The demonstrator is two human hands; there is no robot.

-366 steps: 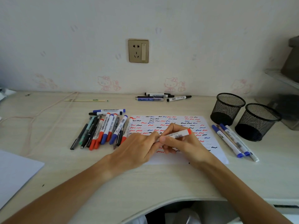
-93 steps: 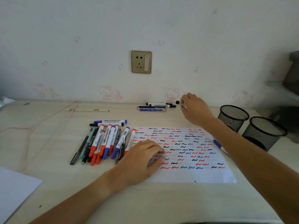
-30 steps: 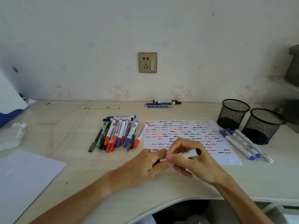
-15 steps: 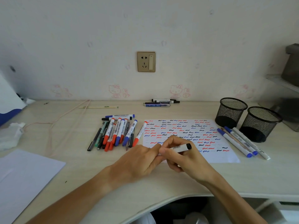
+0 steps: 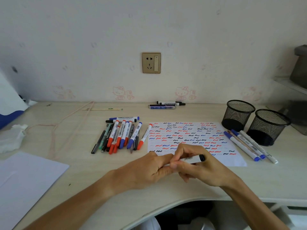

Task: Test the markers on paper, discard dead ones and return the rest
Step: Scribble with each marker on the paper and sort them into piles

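Observation:
A white marker with a black end (image 5: 192, 159) lies across my fingers just above the near edge of the test paper (image 5: 191, 135). My right hand (image 5: 199, 170) grips its barrel. My left hand (image 5: 149, 168) pinches the marker's left end, which is hidden under the fingers. The paper is covered with red, blue and black squiggles. A pile of several markers and pens (image 5: 121, 135) lies to the left of the paper. Three pens (image 5: 249, 145) lie to its right.
Two black mesh cups (image 5: 237, 113) (image 5: 268, 126) stand at the right. A few pens (image 5: 166, 105) lie by the wall. A blank sheet (image 5: 25, 180) is at the near left, with crumpled tissue (image 5: 11, 138) and a pink cord (image 5: 66, 120) behind it.
My right hand fetched a black-ended marker from the group by the wall and brought it to my left hand over the paper. In the last second both hands stay joined on it.

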